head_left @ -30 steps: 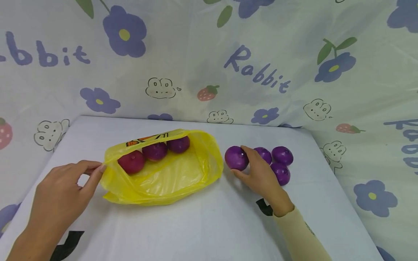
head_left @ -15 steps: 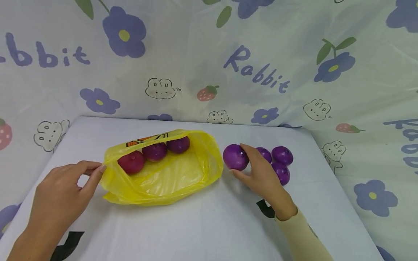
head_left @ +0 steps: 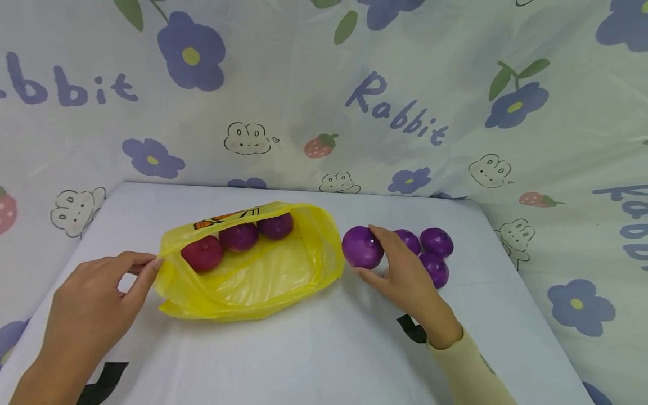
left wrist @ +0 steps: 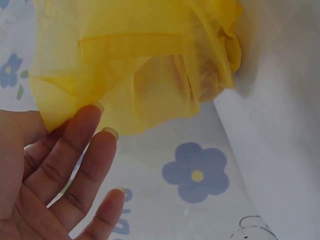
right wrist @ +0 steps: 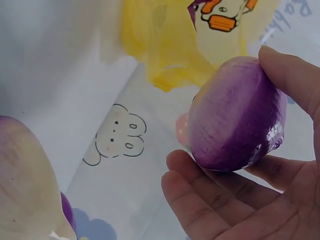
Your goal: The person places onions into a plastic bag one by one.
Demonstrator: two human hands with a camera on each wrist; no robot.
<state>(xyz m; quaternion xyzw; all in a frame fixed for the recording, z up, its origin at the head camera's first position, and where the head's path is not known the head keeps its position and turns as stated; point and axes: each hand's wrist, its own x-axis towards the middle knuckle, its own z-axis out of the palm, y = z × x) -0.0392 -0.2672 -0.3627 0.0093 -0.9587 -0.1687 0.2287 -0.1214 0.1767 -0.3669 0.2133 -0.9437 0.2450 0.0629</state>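
Behind a white worktop (head_left: 304, 360) hangs a pale backdrop (head_left: 283, 73) printed with blue flowers, strawberries, rabbit faces and the word "Rabbit". Glossy and nearly round, a purple fruit (head_left: 362, 248) is held just to the right of a yellow plastic bag (head_left: 268, 281); up close its skin fades from deep violet to a streaky, paler mauve. Thin and translucent, the bag lies with its mouth gaping, holding a red fruit (head_left: 202, 253) and two purple ones (head_left: 239, 237). The right hand (head_left: 410, 281) reaches in from a cream sleeve (head_left: 471, 368), thumb and fingers clamped on opposite sides of the fruit. The left hand (head_left: 96, 298) pinches the bag's left edge between thumb and forefinger, its other fingers loosely spread. Three more purple fruits (head_left: 437, 243) cluster beyond the right hand, which partly covers two of them. The bag's far flap hides the tops of its contents. Whether the held fruit touches the bag, I cannot tell.
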